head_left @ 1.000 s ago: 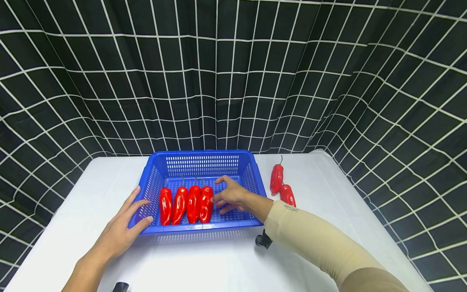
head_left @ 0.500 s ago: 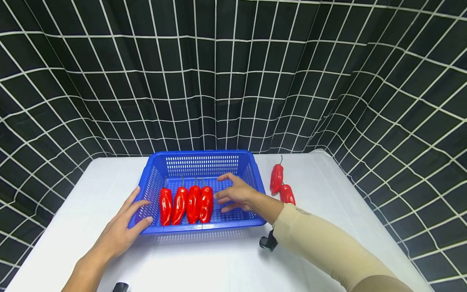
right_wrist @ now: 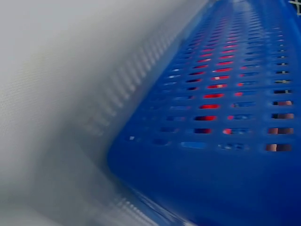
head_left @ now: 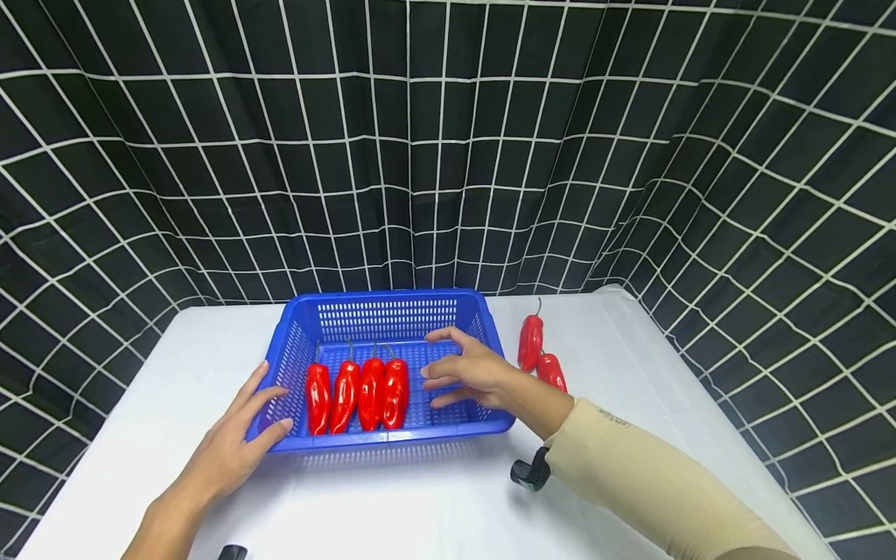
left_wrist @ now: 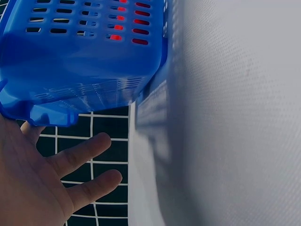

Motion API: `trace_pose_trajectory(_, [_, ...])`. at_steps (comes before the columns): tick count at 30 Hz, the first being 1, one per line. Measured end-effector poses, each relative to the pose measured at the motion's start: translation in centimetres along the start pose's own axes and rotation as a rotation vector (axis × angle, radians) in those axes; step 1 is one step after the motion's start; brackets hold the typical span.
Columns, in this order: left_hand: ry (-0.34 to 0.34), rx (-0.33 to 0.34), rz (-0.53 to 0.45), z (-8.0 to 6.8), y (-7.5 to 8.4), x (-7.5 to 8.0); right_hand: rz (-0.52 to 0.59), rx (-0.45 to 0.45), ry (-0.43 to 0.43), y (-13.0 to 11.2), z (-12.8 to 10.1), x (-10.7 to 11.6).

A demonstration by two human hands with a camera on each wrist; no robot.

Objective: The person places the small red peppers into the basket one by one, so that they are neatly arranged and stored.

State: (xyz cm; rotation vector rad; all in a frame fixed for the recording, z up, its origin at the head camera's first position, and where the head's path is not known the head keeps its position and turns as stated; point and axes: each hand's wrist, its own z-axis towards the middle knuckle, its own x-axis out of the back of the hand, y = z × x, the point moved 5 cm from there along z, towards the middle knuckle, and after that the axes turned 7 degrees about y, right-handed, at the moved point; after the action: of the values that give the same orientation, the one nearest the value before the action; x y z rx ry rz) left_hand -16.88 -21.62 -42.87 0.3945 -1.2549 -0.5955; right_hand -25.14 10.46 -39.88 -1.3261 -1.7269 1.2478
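A blue plastic basket with slotted walls sits on the white-covered table. Several glossy red peppers with stems lie side by side in its left and middle part; the rightmost pepper is nearest my right hand. That hand hovers over the basket's right part, fingers spread and slightly bent, holding nothing. My left hand rests on the basket's left rim near the front corner, thumb and index finger over the edge. In the left wrist view, two straight fingers of it extend below the rim. The right wrist view shows only the basket wall.
Two more red peppers lie right of the basket, an upper one touching a lower one, partly behind the right arm. A black device hangs under the right wrist. A black curtain with white grid lines surrounds the table.
My right hand has moved away from the rightmost pepper in the basket, rightward, its fingers now apart from it. My left hand and the basket have stayed in place.
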Motion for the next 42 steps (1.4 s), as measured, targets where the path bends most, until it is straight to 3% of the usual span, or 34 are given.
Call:
trace_pose_trajectory(21, [0.007, -0.004, -0.004, -0.1, 0.1, -0.1, 0.046, 0.083, -0.079, -3.5, -4.7, 1.6])
trace_pose_trajectory(42, [0.003, 0.003, -0.007, -0.1, 0.1, 0.0, 0.059, 0.169, -0.024, -5.4, -8.6, 4.5])
